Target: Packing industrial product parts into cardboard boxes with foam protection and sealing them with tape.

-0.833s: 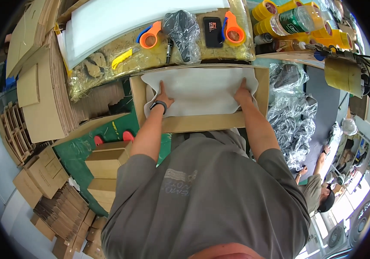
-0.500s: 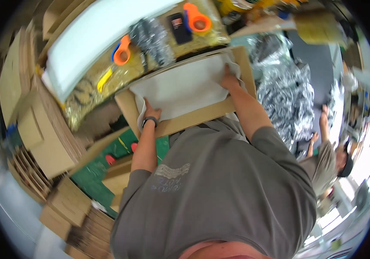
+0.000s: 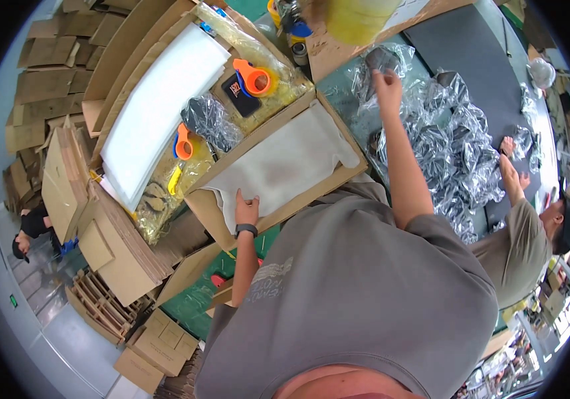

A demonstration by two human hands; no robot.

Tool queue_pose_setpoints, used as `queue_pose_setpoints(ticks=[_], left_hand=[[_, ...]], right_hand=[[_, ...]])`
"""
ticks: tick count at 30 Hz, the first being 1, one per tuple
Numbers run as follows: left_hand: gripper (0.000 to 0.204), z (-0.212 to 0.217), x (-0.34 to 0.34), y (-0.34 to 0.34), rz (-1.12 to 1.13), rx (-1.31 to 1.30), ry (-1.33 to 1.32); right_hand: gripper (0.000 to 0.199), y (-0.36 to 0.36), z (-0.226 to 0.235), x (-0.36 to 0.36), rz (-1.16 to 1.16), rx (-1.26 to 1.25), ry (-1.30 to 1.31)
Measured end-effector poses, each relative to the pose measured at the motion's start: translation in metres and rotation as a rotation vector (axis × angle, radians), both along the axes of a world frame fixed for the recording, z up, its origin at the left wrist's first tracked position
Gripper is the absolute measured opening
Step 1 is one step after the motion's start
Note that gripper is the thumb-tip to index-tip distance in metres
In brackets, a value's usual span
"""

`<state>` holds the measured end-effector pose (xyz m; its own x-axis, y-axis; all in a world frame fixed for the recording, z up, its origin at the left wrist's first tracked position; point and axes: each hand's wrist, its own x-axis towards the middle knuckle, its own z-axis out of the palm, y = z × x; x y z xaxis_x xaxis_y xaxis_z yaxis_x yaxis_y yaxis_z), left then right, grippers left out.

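In front of me an open cardboard box (image 3: 342, 178) is lined with a white foam sheet (image 3: 278, 159), whose edge curls up at the right end. My left hand (image 3: 247, 211) rests at the box's left end, thumb and forefinger spread against the sheet. A dark bracelet or watch circles that wrist. Out to the right, my right hand (image 3: 388, 90) has its fingers closed on a dark part in a clear plastic bag (image 3: 380, 60). Its exact kind is hard to make out. Nearby lies a heap of similar bagged dark parts (image 3: 454, 146).
Beyond the box are tape dispensers (image 3: 254, 78), a phone (image 3: 240, 95), a yellow cutter (image 3: 174, 179), another bagged part (image 3: 210, 123) and a stack of white sheets (image 3: 158, 113). Flat cardboard (image 3: 115, 226) stands at left. A co-worker (image 3: 524, 253) reaches over the bench at right.
My right hand has left the box's right end and reached right to a bagged part. The left hand stays at the sheet's left end. The view has swung.
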<state>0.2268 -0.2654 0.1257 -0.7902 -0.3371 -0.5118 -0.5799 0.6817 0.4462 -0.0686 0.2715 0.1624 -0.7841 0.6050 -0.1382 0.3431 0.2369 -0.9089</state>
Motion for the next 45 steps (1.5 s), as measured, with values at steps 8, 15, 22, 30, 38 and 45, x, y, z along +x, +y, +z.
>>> queue_pose_setpoints(ticks=[8, 15, 22, 30, 38, 45], left_hand=[[0.083, 0.087, 0.006, 0.13, 0.106, -0.015, 0.22], [0.073, 0.13, 0.018, 0.204, 0.212, -0.117, 0.19], [0.05, 0.179, -0.047, 0.249, 0.118, 0.072, 0.482], [0.078, 0.241, -0.129, 0.284, -0.013, 0.699, 0.691], [0.066, 0.244, -0.137, 0.244, -0.019, 0.808, 0.56], [0.059, 0.221, -0.086, 0.161, 0.21, 0.46, 0.631]], right_hand=[[0.169, 0.065, -0.125, -0.114, -0.304, -0.006, -0.785], [0.178, 0.078, -0.165, -0.119, -0.136, -0.571, -0.282], [0.047, 0.133, -0.189, -0.096, 0.151, -1.258, -0.183], [0.066, 0.075, 0.089, 0.071, 0.383, -1.096, -0.354], [0.082, -0.068, 0.171, 0.183, 0.706, -0.81, -0.264], [0.081, -0.123, 0.179, 0.212, 0.765, -0.778, -0.611]])
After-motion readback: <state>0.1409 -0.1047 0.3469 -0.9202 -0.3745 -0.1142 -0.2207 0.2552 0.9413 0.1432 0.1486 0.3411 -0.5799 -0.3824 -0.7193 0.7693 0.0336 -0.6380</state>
